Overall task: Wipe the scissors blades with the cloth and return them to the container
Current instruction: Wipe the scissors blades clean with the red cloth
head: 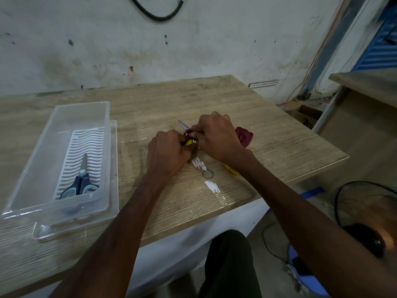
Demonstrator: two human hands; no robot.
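Head view: over the desk point(279, 147), the left grip point(167, 151) curls round the yellow scissors point(189, 143) by the handle; the right grip point(217, 138) pinches the cloth point(243, 136) on their blade. The blue scissors point(80, 181) lie in the container point(64, 112) at left, well apart.

The yellow-handled scissors point(188, 143) sit low over the worktop point(214, 100), silver blade tip pointing away. The blade is partly covered by the maroon cloth point(243, 136), which bunches to their right. The clear plastic container point(64, 110) sits well to the left, holding dark blue scissors point(80, 183) on its white ribbed insert point(90, 143).
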